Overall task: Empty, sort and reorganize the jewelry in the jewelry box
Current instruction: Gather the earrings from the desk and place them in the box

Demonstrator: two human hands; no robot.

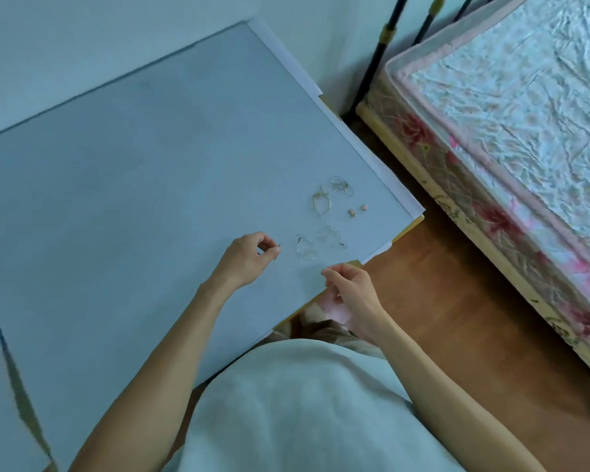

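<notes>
Several pieces of jewelry lie spread near the right corner of the pale bench (150, 148): a pair of hexagonal wire earrings (321, 201), a tangle of thin hoop earrings (343, 185), two small pink stud earrings (357, 210) side by side, and two clusters of round wire earrings (307, 248) nearest the edge.

The tabletop (133, 158) is pale grey-blue. On it lie thin gold and silver wire earrings (321, 202), with two small pink studs (357, 210) at their 3 o'clock. The floor (457, 318) is warm brown wood. The bed (525, 97) has a pale crinkled cover and pink-red floral sides.
</notes>
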